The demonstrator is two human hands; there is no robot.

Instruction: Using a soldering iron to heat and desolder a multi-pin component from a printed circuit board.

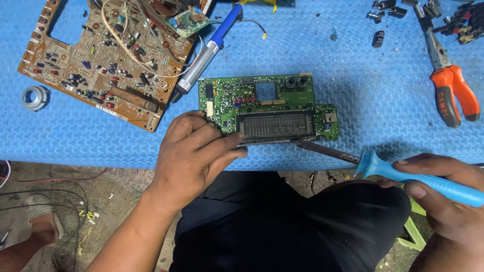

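Note:
A green circuit board (252,95) with a dark display panel lies on the blue mat (363,85) near its front edge. My left hand (194,151) rests on the board's lower left corner, fingers pressing its edge. My right hand (443,189) grips the light blue handle of a soldering iron (403,176). The iron's dark metal shaft points left, and its tip reaches the board's lower right edge under the display.
A large brown circuit board (101,55) with many components and wires lies at the back left. A blue-handled desoldering pump (209,48) lies beside it. Orange-handled pliers (448,75) and several loose capacitors (385,15) sit at the back right. A solder reel (35,96) is at far left.

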